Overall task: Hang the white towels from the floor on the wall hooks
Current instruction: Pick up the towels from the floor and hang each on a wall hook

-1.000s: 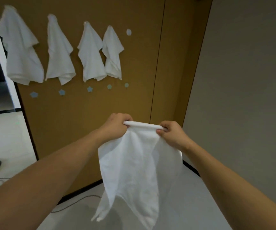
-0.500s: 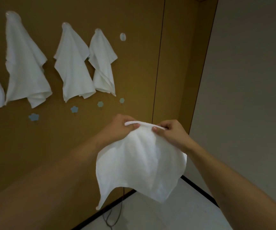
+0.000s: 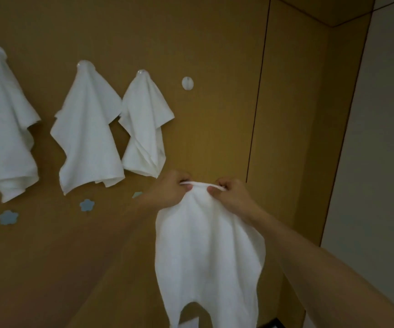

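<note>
Towel hangs straight down from my left hand and right hand, both pinching its short top hem stretched level between them, while the bare wall hook sits well above that hem, slightly toward my left hand.

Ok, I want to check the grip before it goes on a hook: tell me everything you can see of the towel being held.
The held towel is plain white, soft cloth. It hangs limp from a short stretch of its top edge, pinched between the left hand and the right hand. It drapes down in loose folds before the brown wall panel, below the bare hook. Its bottom edge arches upward.
</note>
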`<move>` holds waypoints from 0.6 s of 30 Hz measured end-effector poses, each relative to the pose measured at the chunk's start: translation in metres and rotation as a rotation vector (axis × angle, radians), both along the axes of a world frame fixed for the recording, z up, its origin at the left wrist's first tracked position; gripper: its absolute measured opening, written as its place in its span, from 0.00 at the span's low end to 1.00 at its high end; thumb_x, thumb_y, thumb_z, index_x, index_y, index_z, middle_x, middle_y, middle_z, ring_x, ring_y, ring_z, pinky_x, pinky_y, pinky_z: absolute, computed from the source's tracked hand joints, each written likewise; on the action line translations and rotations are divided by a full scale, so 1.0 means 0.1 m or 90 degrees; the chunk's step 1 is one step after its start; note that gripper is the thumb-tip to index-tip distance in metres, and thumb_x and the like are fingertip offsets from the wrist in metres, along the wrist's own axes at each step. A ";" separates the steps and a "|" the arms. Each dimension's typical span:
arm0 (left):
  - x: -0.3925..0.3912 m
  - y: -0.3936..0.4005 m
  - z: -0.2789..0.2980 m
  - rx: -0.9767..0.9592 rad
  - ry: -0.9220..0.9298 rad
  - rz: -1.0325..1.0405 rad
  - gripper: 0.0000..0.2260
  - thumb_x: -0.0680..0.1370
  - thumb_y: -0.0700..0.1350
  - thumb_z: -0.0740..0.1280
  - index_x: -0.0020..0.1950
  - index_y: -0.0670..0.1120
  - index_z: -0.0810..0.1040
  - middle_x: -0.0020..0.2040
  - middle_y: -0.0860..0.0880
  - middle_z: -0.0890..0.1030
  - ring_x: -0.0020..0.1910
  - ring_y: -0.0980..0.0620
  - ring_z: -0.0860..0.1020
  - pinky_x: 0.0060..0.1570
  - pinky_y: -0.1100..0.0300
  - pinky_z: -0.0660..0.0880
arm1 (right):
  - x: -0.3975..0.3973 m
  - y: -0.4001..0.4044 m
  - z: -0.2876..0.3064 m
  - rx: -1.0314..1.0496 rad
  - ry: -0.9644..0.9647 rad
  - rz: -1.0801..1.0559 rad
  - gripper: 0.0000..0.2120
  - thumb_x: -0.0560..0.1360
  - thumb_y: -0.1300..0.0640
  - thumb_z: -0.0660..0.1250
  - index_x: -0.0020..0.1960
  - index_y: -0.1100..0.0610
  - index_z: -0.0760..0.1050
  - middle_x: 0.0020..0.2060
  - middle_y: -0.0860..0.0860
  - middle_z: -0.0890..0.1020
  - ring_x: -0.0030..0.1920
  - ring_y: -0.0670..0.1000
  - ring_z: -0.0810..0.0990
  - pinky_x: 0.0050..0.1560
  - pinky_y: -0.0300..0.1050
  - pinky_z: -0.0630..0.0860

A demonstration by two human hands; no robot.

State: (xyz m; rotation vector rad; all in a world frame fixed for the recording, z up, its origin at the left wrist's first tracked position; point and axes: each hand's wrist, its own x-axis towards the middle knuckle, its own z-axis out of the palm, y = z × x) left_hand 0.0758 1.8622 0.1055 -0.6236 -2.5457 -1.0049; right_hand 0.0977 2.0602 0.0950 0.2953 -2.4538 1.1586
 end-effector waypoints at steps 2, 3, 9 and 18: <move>-0.26 0.10 0.16 0.039 0.024 0.030 0.06 0.81 0.42 0.64 0.49 0.50 0.80 0.49 0.51 0.81 0.49 0.53 0.77 0.43 0.68 0.69 | -0.29 0.12 0.24 0.003 0.042 0.040 0.12 0.74 0.50 0.70 0.36 0.54 0.76 0.32 0.46 0.76 0.35 0.46 0.74 0.37 0.43 0.69; -0.37 0.13 0.23 0.058 0.035 0.040 0.06 0.81 0.43 0.64 0.49 0.52 0.79 0.49 0.51 0.80 0.49 0.53 0.77 0.42 0.69 0.68 | -0.42 0.18 0.35 -0.007 0.057 0.066 0.09 0.74 0.52 0.71 0.39 0.55 0.77 0.34 0.47 0.77 0.36 0.47 0.75 0.37 0.42 0.70; -0.90 0.18 0.70 0.121 0.115 0.010 0.09 0.79 0.39 0.67 0.43 0.53 0.78 0.42 0.56 0.80 0.44 0.59 0.78 0.44 0.66 0.71 | -1.04 0.51 0.79 -0.165 0.035 0.300 0.08 0.74 0.63 0.72 0.46 0.57 0.73 0.36 0.61 0.76 0.34 0.54 0.75 0.34 0.44 0.70; -1.87 0.11 1.33 -0.014 0.286 0.087 0.15 0.81 0.34 0.61 0.54 0.49 0.84 0.56 0.54 0.82 0.56 0.56 0.78 0.58 0.69 0.68 | -2.26 0.40 1.40 0.082 0.226 0.230 0.09 0.76 0.60 0.71 0.55 0.52 0.85 0.53 0.44 0.85 0.51 0.35 0.80 0.54 0.25 0.69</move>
